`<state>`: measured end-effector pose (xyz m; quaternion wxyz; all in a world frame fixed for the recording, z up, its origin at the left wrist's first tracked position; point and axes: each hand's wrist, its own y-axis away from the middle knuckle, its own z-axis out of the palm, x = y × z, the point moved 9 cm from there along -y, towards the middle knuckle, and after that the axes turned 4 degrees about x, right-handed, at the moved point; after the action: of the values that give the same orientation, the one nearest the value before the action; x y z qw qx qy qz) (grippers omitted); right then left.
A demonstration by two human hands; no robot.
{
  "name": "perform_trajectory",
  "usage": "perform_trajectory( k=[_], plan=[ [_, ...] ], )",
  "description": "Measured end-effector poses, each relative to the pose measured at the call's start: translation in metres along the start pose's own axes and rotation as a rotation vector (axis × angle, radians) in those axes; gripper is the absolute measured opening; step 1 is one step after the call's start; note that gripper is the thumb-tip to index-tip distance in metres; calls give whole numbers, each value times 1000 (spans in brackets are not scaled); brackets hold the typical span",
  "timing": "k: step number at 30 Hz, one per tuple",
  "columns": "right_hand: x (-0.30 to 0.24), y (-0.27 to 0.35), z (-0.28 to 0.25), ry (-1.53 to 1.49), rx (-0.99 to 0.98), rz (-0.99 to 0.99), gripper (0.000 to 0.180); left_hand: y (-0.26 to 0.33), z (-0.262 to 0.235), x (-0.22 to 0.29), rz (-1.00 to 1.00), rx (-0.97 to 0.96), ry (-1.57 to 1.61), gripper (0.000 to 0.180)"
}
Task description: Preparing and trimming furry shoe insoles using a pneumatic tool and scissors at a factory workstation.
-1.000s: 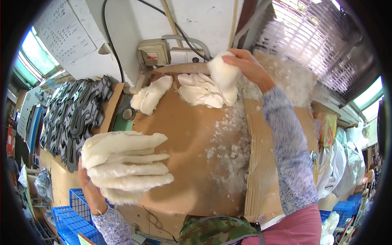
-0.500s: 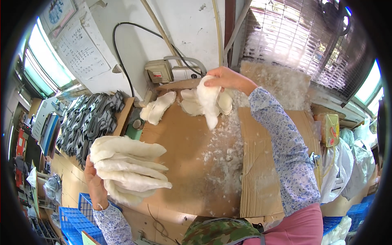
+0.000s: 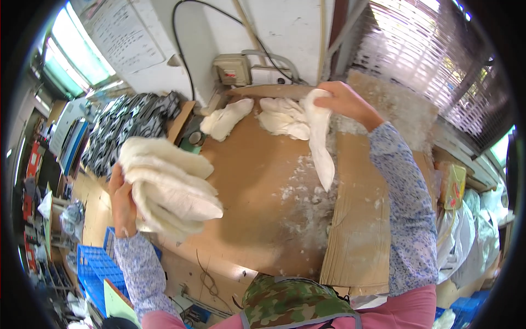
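On the left, my left hand (image 3: 123, 203) is wrapped around one end of a stack of fleecy cream-white insoles (image 3: 170, 183), held above the workbench with the tips fanned to the right. My right hand (image 3: 348, 103) pinches the upper end of a single white insole (image 3: 322, 148), which hangs down lengthwise over the bench's far right part. Just left of it lies a small heap of white insoles (image 3: 284, 118), partly hidden behind the hanging one. Farther left, another small group of white insoles (image 3: 227, 119) lies near the back edge.
The brown workbench (image 3: 246, 181) carries white fluff (image 3: 304, 189). Flattened cardboard (image 3: 356, 219) covers its right side. Grey and black patterned pieces (image 3: 131, 126) are piled at left, above blue crates (image 3: 93, 274). A mesh screen (image 3: 411, 60) and electrical box (image 3: 233, 69) stand behind.
My right hand has drawn its insole to the right of the heap, where it now hangs straighter. The stack in my left hand has turned, its tips pointing lower. The whole view has shifted.
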<state>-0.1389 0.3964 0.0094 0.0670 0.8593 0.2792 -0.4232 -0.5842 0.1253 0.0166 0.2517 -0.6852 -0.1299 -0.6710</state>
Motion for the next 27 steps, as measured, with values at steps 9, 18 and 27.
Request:
perform_trajectory(
  k=[9, 18, 27],
  plan=[
    [11, 44, 19, -114, -38, 86, 29, -69, 121, -16, 448, -9, -430, 42],
    [43, 78, 5, -112, 77, 189, 22, 0, 300, -242, 777, -493, -645, 52],
    [-45, 124, 11, 393, 59, -279, 25, 1, 308, -256, 657, -629, -529, 43]
  ],
)
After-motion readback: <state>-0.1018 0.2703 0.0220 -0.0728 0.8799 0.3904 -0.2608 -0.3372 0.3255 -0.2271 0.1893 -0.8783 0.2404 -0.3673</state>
